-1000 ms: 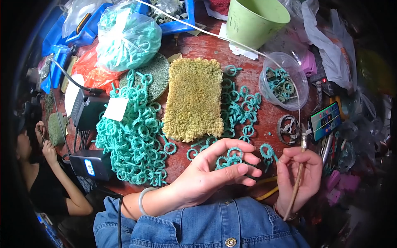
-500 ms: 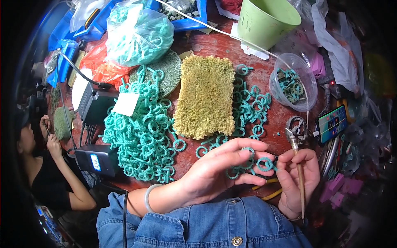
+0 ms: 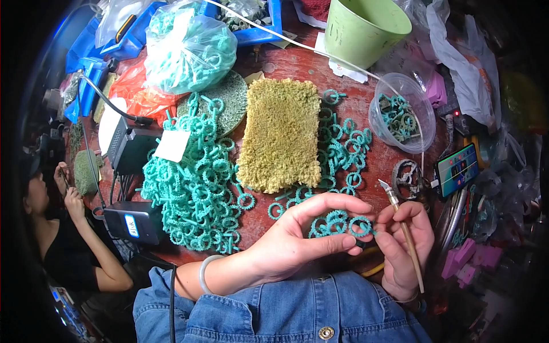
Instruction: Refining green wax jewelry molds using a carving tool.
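Your left hand (image 3: 297,240) pinches a cluster of teal rings (image 3: 337,224) between thumb and fingers; your right hand (image 3: 403,243), just beside it, grips a thin knife (image 3: 403,228), blade above the rings.

Ring pile (image 3: 197,188) lying left of fibrous pad (image 3: 281,132); loose rings (image 3: 343,151) lying right of pad; tub (image 3: 402,119) sitting further right; bucket (image 3: 361,30) standing behind; bagged rings (image 3: 189,48) sitting rear left.

Denim shirt (image 3: 274,311), pale bangle (image 3: 204,273)
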Available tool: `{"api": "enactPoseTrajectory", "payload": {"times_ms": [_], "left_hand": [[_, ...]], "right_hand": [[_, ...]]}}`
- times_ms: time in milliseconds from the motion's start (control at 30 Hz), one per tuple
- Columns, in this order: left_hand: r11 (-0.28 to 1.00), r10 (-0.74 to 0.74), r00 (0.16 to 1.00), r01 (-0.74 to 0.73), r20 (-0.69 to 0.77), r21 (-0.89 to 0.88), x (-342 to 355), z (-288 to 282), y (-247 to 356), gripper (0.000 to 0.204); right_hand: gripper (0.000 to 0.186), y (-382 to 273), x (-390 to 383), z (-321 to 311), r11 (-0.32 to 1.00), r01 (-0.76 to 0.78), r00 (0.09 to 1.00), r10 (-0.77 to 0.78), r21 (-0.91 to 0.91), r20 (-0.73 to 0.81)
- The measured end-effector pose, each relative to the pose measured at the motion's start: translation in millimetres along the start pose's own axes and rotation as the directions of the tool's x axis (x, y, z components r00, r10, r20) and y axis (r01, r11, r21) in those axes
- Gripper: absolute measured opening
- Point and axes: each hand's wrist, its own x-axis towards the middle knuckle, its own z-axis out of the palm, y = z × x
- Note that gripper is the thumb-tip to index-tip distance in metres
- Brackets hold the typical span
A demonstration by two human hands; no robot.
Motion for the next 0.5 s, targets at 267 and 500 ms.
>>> {"api": "enactPoseTrajectory", "payload": {"times_ms": [267, 500], "left_hand": [[1.0, -0.004, 1.0, 0.004, -0.029, -0.005, 0.6, 1.5, 0.5, 0.037], [0.999, -0.027, 0.999, 0.026, -0.03, -0.03, 0.2, 0.8, 1.6, 0.037]], "right_hand": [[0.036, 1.1, 0.4, 1.0, 1.0, -0.002, 1.0, 0.002, 0.004, 0.007], [0.038, 3.4, -0.5, 0.7, 0.994, 0.087, 0.995, -0.084, -0.06, 0.053]]}}
